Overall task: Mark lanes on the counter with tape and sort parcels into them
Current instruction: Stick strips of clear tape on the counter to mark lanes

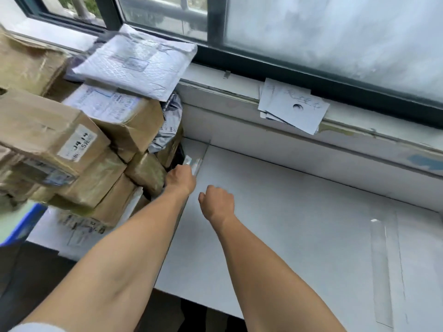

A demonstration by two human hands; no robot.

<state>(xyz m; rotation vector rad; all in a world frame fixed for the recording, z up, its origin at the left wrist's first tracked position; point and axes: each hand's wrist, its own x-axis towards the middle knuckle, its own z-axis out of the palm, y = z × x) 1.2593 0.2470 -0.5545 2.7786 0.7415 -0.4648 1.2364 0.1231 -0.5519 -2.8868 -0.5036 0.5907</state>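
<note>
On the white counter (299, 212) a strip of clear tape (205, 149) runs from the back wall toward me along the left side. My left hand (181, 179) grips a clear tape roll (193, 164) on that strip, right beside the parcel pile. My right hand (217, 202) hovers just to the right, fingers curled, holding nothing I can see. A second clear tape strip (382, 267) lies on the counter at the right. Brown cardboard parcels (79, 152) are stacked at the left, with a white padded mailer (136, 65) on top.
White paper cards (294, 106) with handwriting lean on the window sill at the back. A dark-framed window (263, 68) runs behind. A grey plastic mailer (167, 130) is wedged in the pile. A blue crate (21, 226) sits at far left, below the counter's edge.
</note>
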